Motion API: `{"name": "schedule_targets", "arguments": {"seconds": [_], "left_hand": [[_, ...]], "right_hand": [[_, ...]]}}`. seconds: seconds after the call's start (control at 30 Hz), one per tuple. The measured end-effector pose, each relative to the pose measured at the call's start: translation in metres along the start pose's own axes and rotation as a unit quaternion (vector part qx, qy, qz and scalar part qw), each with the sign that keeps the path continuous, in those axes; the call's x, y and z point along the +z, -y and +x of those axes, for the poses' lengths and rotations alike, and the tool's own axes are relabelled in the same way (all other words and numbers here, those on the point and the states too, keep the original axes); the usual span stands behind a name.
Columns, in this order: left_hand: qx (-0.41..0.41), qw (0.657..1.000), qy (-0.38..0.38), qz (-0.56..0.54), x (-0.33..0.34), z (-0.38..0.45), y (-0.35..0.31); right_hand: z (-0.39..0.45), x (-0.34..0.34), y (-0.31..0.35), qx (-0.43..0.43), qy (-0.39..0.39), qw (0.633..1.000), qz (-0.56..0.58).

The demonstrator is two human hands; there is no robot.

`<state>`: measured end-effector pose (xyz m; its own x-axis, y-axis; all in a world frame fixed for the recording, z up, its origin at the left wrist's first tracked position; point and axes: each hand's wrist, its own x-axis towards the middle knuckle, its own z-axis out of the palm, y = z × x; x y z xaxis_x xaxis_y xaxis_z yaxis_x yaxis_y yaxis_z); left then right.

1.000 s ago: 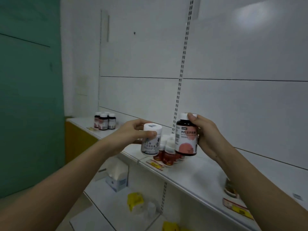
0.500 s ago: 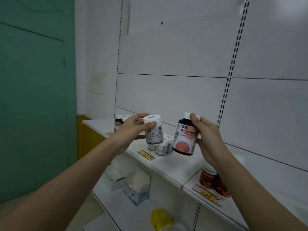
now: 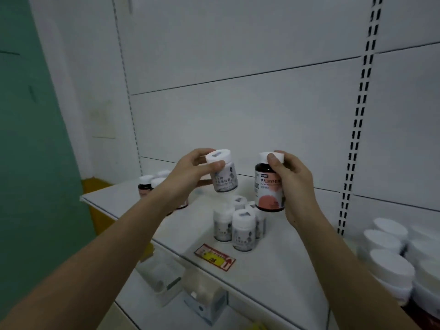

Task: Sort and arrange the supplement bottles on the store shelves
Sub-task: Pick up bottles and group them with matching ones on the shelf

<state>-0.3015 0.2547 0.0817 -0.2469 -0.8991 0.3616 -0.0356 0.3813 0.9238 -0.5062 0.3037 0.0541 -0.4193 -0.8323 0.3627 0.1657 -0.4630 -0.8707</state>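
Observation:
My left hand (image 3: pixel 188 172) grips a small white bottle (image 3: pixel 223 176) with a grey label, held tilted above the white shelf (image 3: pixel 266 265). My right hand (image 3: pixel 292 186) holds a larger dark bottle (image 3: pixel 267 189) with a white cap and a pink label, thumb on the cap. Just below both bottles, a cluster of small white bottles (image 3: pixel 240 226) stands on the shelf. Several dark bottles (image 3: pixel 148 184) with white caps stand at the shelf's far left, partly hidden by my left forearm. More white-capped bottles (image 3: pixel 392 256) fill the shelf section at the right.
A red and yellow price tag (image 3: pixel 214 257) lies near the shelf's front edge. Boxes (image 3: pixel 204 298) sit on the lower shelf beneath. A slotted upright (image 3: pixel 357 115) divides the white back panels. A green wall (image 3: pixel 31 139) rises at the left.
The view has moved closer to the shelf and shifted right. Both hands still hold their bottles, now directly above the cluster of small white bottles.

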Motion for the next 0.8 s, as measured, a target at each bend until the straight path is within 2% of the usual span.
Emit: {"name": "schedule_targets", "arguments": {"seconds": [0.2, 0.4, 0.6, 0.8], "left_hand": [[0.036, 0.996, 0.046, -0.069, 0.001, 0.078, 0.048], [0.007, 0.984, 0.120, -0.130, 0.010, 0.128, 0.106], [0.001, 0.974, 0.191, -0.124, 0.021, 0.133, 0.157], [-0.007, 0.960, 0.271, -0.069, 0.028, 0.130, 0.169]], "right_hand": [[0.041, 0.003, -0.016, -0.049, -0.085, 0.995, -0.026], [0.064, 0.008, -0.041, -0.062, -0.170, 0.982, -0.052], [0.065, -0.009, -0.070, -0.063, -0.182, 0.971, -0.138], [0.064, -0.022, -0.084, -0.047, -0.189, 0.968, -0.159]]}}
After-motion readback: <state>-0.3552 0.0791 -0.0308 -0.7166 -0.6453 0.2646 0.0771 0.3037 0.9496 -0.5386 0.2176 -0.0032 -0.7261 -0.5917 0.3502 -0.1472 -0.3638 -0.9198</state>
